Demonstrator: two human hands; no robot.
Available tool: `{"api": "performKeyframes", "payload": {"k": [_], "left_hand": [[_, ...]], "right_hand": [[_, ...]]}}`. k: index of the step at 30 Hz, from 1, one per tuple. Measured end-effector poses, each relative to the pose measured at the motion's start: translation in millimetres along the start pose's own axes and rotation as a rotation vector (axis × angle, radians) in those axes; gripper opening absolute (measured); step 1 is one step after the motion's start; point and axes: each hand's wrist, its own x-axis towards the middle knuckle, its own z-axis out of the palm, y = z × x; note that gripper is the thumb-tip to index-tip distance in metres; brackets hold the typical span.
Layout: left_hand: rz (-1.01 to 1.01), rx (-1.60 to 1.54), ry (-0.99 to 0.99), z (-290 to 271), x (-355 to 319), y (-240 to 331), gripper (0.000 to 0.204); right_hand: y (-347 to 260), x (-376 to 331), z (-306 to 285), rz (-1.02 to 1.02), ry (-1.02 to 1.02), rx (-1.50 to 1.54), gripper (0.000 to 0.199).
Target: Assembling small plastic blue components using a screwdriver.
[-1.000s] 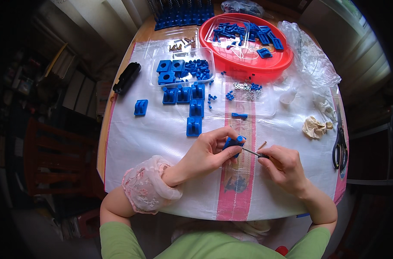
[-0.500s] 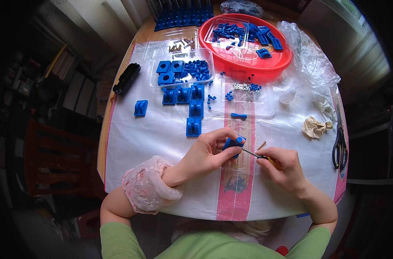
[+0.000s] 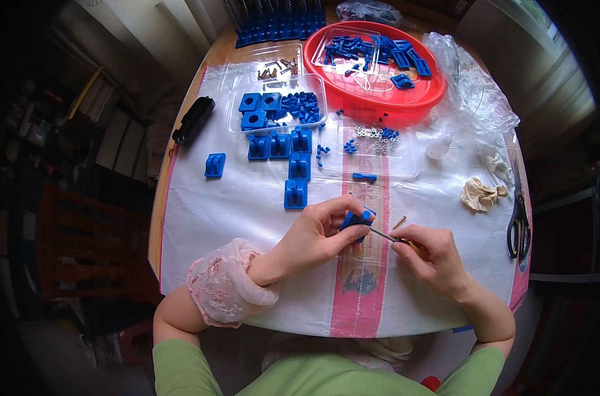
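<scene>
My left hand (image 3: 316,234) pinches a small blue plastic part (image 3: 356,219) just above the white table cover. My right hand (image 3: 432,256) grips a thin screwdriver (image 3: 387,236) whose metal tip points left into that part. The two hands sit close together over the pink stripe near the table's front. A loose brown screw (image 3: 399,222) lies just beyond the right hand. A pink lacy cuff covers my left wrist.
Several blue blocks (image 3: 296,194) stand in the middle of the cover, with a clear tray (image 3: 277,105) of blue parts behind them. A red round basin (image 3: 379,66) holds more parts. Small nuts (image 3: 372,135), crumpled paper (image 3: 479,195), scissors (image 3: 519,224) and a black object (image 3: 193,120) lie around.
</scene>
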Motion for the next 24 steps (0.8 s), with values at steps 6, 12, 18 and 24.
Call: {"api": "performKeyframes", "payload": {"k": [6, 12, 18, 24], "left_hand": [[0.005, 0.004, 0.003, -0.5, 0.0, -0.7, 0.022], [-0.012, 0.01, 0.002, -0.4, -0.6, 0.4, 0.022], [-0.019, 0.014, -0.013, -0.5, -0.5, 2.8, 0.022], [-0.017, -0.004, -0.023, -1.9, 0.0, -1.0, 0.022]], "right_hand": [[-1.2, 1.3, 1.8, -0.056, 0.033, -0.01, 0.024], [-0.3, 0.2, 2.0, -0.026, 0.017, -0.004, 0.021], [-0.7, 0.3, 0.6, -0.055, 0.012, -0.025, 0.019], [-1.0, 0.1, 1.4, -0.036, 0.012, -0.011, 0.019]]}}
